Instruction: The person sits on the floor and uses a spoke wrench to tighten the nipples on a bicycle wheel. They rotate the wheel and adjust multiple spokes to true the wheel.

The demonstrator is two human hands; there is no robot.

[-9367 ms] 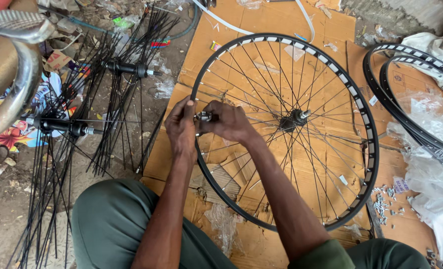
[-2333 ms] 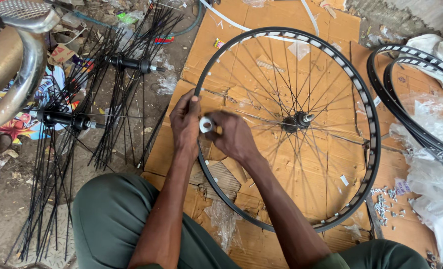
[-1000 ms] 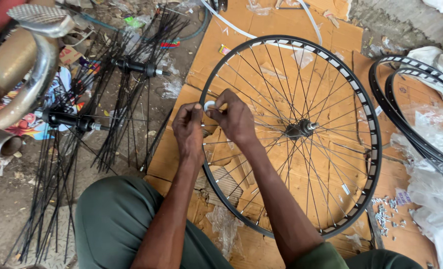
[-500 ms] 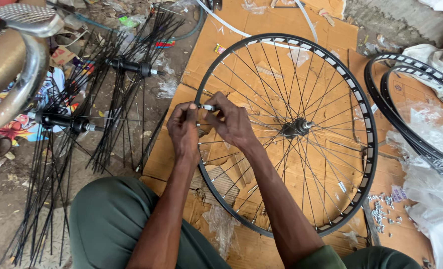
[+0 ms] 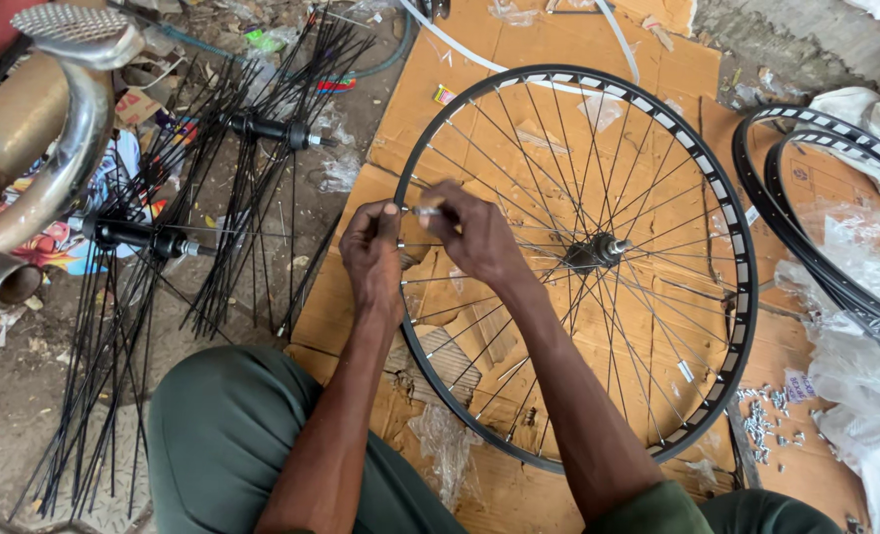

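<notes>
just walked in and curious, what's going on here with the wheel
A person sits over a spoked bicycle wheel lying flat on cardboard. The left hand grips the rim's near edge while the right hand pinches a small silvery tool at a spoke end by the rim. Hubs with loose black spokes lie to the left; spare rims lie to the right.

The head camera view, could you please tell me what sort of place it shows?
Most likely an informal bicycle repair or wheel-building spot on the ground. A spoked wheel lies on flattened cardboard, hubs with loose black spokes lie on the dirt beside it, and spare rims lie to the right.
</notes>
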